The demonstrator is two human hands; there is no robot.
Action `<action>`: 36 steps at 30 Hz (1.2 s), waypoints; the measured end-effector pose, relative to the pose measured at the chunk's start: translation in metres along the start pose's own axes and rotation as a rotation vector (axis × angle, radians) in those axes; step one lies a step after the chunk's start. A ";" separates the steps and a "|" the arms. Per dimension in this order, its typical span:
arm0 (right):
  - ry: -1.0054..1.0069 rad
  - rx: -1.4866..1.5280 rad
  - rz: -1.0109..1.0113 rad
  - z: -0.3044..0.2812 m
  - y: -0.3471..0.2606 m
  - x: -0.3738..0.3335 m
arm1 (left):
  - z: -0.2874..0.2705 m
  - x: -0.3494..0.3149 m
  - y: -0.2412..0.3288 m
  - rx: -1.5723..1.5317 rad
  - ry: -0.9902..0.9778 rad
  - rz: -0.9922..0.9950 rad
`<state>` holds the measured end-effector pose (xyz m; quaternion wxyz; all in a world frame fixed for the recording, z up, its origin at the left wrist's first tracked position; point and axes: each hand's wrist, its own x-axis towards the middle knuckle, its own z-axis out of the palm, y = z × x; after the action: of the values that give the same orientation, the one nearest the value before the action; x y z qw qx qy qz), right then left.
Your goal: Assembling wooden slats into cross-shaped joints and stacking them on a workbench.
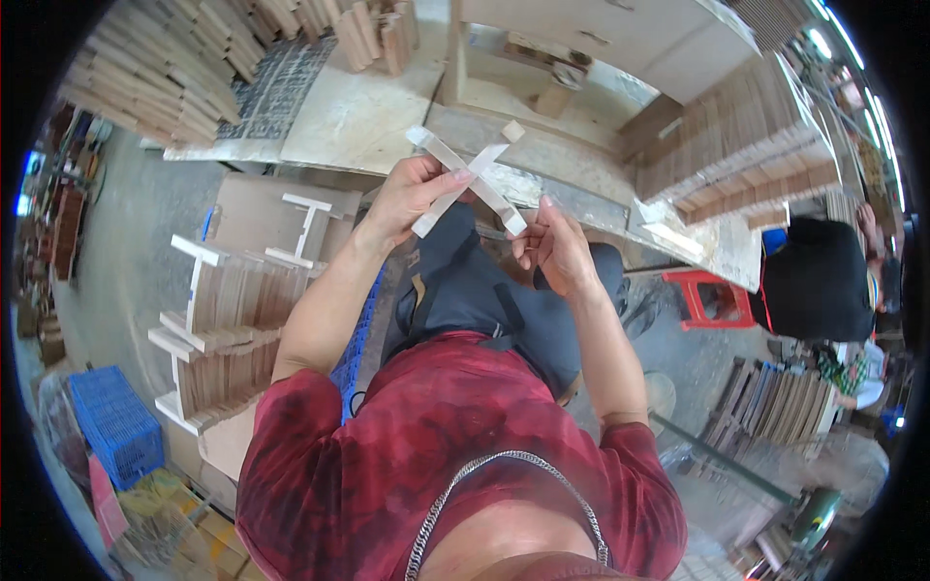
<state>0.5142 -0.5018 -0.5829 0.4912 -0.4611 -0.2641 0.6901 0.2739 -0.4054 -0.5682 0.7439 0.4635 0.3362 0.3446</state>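
My left hand grips an X-shaped wooden cross, made of two pale bars that meet in the middle. The thumb lies close to the crossing, and the fingers wrap round from the left side. The cross is held up in front of the workbench edge, above my lap. Beside its lower right end is my right hand, with the fingers loosely bent and apart and nothing visible in them. Whether a fingertip touches that end I cannot tell.
A workbench carries stacked wood strips at the far left and stacked wooden pieces at the right. More wooden frames stand by my left side. A red stool and a blue crate are on the floor.
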 end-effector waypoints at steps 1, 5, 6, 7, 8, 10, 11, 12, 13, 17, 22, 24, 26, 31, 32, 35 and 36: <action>-0.046 0.028 0.036 0.008 0.001 0.006 | -0.006 -0.006 0.000 -0.053 0.019 0.018; -0.134 0.083 0.141 0.038 0.004 0.031 | -0.027 -0.024 0.001 -0.153 0.101 0.101; -0.121 0.108 0.135 0.044 0.007 0.036 | -0.031 -0.028 0.002 -0.171 0.113 0.138; -0.137 0.099 0.148 0.051 0.009 0.041 | -0.041 -0.032 0.003 -0.108 0.110 0.140; -0.091 0.099 0.144 0.060 0.013 0.045 | -0.049 -0.035 0.002 -0.112 0.127 0.146; -0.048 0.090 0.142 0.075 0.018 0.050 | -0.059 -0.038 -0.001 -0.040 0.242 0.168; -0.046 0.132 0.152 0.083 0.017 0.050 | -0.061 -0.040 -0.003 -0.045 0.248 0.172; -0.040 0.174 0.164 0.090 0.016 0.049 | -0.057 -0.046 -0.002 -0.052 0.276 0.264; -0.050 0.179 0.165 0.097 0.014 0.051 | -0.056 -0.049 -0.002 -0.058 0.304 0.356; -0.137 0.111 0.256 0.090 0.015 0.094 | -0.086 -0.047 -0.010 0.218 0.359 0.323; -0.424 -0.211 -0.015 0.098 -0.012 0.155 | -0.105 -0.052 0.024 0.578 0.553 0.658; -0.397 -0.297 -0.207 0.116 -0.013 0.179 | -0.121 -0.064 0.009 0.744 0.830 0.623; -0.343 -0.382 -0.419 0.126 -0.013 0.206 | -0.140 -0.083 -0.021 0.939 0.980 0.279; -0.126 -0.898 -0.704 0.121 0.023 0.250 | -0.158 -0.110 -0.078 0.995 0.841 -0.202; -0.089 -1.062 -0.747 0.121 0.025 0.251 | -0.161 -0.110 -0.086 0.996 0.841 -0.210; -0.052 -1.182 -0.818 0.112 0.031 0.259 | -0.167 -0.094 -0.099 1.439 1.022 -0.100; -0.046 -1.185 -0.814 0.111 0.030 0.255 | -0.176 -0.087 -0.105 1.528 1.102 -0.082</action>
<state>0.3781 -0.2686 -0.6553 0.3713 -0.5004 -0.7555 0.2024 0.1037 -0.4318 -0.7103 -0.0138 0.5854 0.7915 0.1748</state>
